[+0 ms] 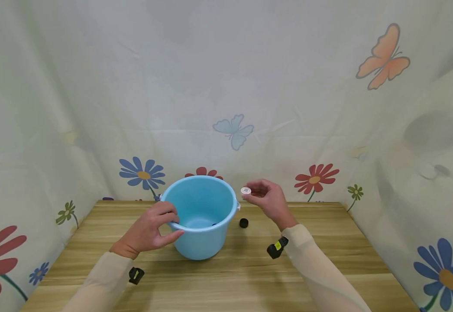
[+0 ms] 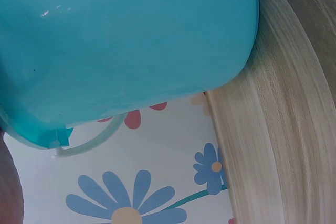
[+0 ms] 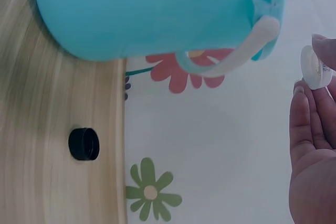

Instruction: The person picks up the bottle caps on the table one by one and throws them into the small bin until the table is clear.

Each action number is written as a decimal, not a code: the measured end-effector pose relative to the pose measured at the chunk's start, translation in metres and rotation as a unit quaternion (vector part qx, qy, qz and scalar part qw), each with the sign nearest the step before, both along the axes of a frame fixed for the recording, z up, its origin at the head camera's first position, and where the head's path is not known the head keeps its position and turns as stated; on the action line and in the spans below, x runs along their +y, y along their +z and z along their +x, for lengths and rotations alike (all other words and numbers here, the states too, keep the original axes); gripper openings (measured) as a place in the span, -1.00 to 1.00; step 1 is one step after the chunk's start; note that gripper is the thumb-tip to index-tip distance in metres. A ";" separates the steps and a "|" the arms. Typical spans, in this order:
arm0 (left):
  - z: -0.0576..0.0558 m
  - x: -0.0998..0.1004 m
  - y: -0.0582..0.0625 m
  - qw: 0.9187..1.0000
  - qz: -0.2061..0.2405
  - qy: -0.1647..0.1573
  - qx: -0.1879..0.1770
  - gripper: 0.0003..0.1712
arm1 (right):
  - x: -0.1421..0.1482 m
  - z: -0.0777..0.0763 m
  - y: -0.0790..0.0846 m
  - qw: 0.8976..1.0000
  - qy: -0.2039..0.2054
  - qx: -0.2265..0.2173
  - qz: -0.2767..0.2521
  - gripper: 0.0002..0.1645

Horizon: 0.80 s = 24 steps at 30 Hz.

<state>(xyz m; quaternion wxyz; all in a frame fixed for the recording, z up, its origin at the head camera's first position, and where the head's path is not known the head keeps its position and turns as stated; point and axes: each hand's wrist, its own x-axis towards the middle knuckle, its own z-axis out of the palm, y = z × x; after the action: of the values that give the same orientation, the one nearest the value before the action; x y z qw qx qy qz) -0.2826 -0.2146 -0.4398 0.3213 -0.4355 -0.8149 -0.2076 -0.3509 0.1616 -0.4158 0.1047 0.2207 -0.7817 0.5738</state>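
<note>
A light blue bucket (image 1: 203, 242) stands upright on the wooden table. My left hand (image 1: 152, 227) grips its near left rim, fingers over the inside and thumb along the outside. To the right of the bucket, about level with its rim, my right hand (image 1: 267, 199) pinches a small white bottle cap (image 1: 246, 190) between thumb and fingers. A dark printed square marks the cap's top; in the right wrist view the white cap (image 3: 314, 69) shows its side. Beneath that hand a black bottle cap (image 1: 244, 223) lies on the table. Inside the bucket, a small dark blue thing peeks over the near rim, mostly hidden.
The bucket's white handle (image 3: 236, 59) hangs down on the far side. Behind the wooden table (image 1: 308, 268) rises a pale cloth backdrop (image 1: 281, 99) printed with flowers and butterflies, and it also encloses both sides. Each wrist wears a small black camera (image 1: 277, 248).
</note>
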 end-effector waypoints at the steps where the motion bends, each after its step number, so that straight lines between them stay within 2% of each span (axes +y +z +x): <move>1: 0.000 0.000 0.000 1.000 0.000 0.000 0.001 -0.74 | -0.001 0.001 0.002 1.000 0.002 0.002 -0.001 -0.54; 11: 0.001 0.000 0.001 1.000 -0.002 0.002 0.001 -0.75 | -0.011 0.007 0.008 0.999 0.028 0.007 -0.015 -0.53; 24: 0.002 0.000 0.001 1.000 -0.002 -0.002 0.000 -0.77 | -0.027 0.016 0.013 0.999 0.034 -0.004 -0.018 -0.54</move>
<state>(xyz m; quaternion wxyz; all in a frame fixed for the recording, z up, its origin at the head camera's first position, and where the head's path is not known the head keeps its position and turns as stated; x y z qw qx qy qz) -0.2810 -0.2146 -0.4392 0.3196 -0.4378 -0.8146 -0.2063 -0.3346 0.1346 -0.4030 0.0864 0.2429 -0.7638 0.5917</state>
